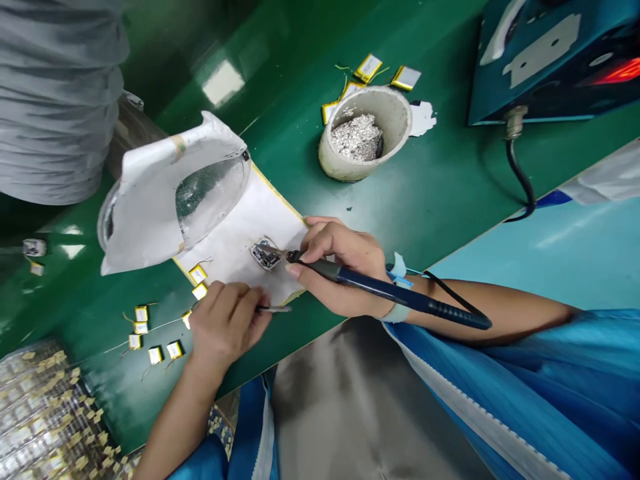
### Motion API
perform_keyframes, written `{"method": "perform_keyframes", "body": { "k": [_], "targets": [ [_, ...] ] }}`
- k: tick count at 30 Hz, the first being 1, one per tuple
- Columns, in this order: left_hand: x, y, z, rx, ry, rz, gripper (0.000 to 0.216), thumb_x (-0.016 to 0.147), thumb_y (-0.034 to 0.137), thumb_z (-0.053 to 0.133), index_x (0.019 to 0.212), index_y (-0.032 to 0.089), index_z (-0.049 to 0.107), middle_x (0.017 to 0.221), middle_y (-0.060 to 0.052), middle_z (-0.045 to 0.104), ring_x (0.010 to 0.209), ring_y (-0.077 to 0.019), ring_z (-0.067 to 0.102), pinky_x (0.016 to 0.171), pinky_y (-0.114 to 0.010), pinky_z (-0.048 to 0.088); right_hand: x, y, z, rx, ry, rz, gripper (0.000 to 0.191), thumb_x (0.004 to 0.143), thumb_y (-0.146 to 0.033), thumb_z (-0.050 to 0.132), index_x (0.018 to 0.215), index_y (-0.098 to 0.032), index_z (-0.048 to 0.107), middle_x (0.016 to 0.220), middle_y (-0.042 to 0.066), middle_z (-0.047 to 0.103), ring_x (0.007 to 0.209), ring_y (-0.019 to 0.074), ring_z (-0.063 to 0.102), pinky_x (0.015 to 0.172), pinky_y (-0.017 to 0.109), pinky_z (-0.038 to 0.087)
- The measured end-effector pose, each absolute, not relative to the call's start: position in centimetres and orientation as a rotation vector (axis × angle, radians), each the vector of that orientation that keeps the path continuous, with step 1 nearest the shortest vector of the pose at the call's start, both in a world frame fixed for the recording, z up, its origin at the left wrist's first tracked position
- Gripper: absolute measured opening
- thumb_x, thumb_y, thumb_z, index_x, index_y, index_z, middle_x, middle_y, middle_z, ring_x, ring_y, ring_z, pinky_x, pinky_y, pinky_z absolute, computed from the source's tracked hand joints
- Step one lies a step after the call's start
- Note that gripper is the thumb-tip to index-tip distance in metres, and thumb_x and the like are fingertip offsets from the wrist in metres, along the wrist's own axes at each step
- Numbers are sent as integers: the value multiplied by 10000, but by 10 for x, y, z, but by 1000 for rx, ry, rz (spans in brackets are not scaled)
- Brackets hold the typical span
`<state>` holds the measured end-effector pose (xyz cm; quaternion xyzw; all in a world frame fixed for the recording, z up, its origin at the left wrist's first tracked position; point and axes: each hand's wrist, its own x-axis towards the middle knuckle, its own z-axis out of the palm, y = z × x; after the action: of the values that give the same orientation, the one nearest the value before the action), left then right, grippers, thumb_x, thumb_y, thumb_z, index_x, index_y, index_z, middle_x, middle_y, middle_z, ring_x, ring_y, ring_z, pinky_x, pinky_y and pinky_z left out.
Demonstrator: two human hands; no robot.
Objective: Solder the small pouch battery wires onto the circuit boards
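My right hand [340, 263] grips a dark blue soldering iron [385, 291], and its tip touches a small circuit board [266, 255] lying on a white paper sheet [240, 230]. My left hand [227, 327] is shut on metal tweezers [274, 309], whose tips point toward the board and stop short of it. Most of the tweezers are hidden in my fingers. Small yellow-edged pouch batteries with thin wires [155, 355] lie on the green mat just left of my left hand. An antistatic strap [397, 283] circles my right wrist.
A grey stone-like pot of silvery solder scraps [353, 133] stands beyond the paper, with more batteries [369, 67] behind it. A curved transparent shield [210, 193] rises at the paper's far end. A teal machine [540, 60] with a black cable occupies the top right; a co-worker's grey sleeve [55, 100] shows top left.
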<state>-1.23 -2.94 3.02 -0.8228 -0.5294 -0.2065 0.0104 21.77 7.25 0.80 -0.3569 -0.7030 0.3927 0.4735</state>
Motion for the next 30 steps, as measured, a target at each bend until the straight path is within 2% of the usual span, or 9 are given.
{"method": "perform_keyframes", "body": {
  "k": [3,8,10,15,17,21,25,28,30],
  "targets": [
    [-29,-41,40,-2466,-1874,-612,146,978,216,790,1119,227,752,953,-44,747,827,-162,704,716,-284,511,220,72,6,-880,-1664,952,248,892,-305,875,885,-296,628,718,-30,718,688,221,715,1063,534,620],
    [-76,-33,38,-1974,-2475,-480,281,981,388,783,1201,213,803,1150,-89,750,989,-202,725,826,-313,547,220,73,4,-803,-1681,925,182,980,-444,817,961,-307,699,795,-1,758,723,243,737,962,512,641],
    [-86,-28,37,-1961,-2618,-499,275,938,440,818,1090,211,819,1113,-71,750,971,-196,713,863,-321,550,221,73,3,-781,-1696,901,161,1012,-442,778,989,-300,707,829,4,770,756,240,754,946,498,636],
    [-77,-28,46,-1739,-2942,-719,291,842,472,867,907,201,784,759,20,666,632,-119,518,617,-265,436,221,74,1,-782,-1709,856,145,1023,-397,758,1018,-270,686,889,2,784,822,221,763,962,474,625],
    [-63,-30,47,-1675,-2949,-931,287,849,466,860,928,201,787,710,33,638,611,-111,483,598,-256,424,221,74,0,-783,-1694,855,143,1031,-386,749,1027,-262,677,891,-3,782,839,215,766,978,465,618],
    [-28,-25,37,-1784,-2950,-1193,295,877,477,854,958,203,778,783,10,699,636,-115,554,626,-257,488,221,74,1,-797,-1681,853,148,1045,-379,739,1023,-255,661,912,1,784,869,212,774,992,449,608],
    [-11,-18,31,-1946,-2897,-978,261,940,460,816,1004,211,776,836,-6,712,668,-127,592,635,-262,502,222,75,3,-798,-1685,883,156,1039,-384,743,1023,-252,661,925,10,792,864,214,772,1021,456,601],
    [-13,-16,37,-2104,-2576,-863,203,1000,408,770,1026,206,769,960,-42,724,780,-144,645,682,-274,513,223,75,4,-789,-1698,894,154,1043,-381,736,1030,-248,661,924,10,802,839,201,763,1007,436,595],
    [-17,-12,42,-2232,-2326,-933,215,1079,387,659,1070,200,765,998,-67,717,887,-173,689,763,-307,547,223,76,5,-790,-1711,908,153,1047,-378,733,1032,-245,659,930,11,809,839,194,763,989,416,590]
  ]
}}
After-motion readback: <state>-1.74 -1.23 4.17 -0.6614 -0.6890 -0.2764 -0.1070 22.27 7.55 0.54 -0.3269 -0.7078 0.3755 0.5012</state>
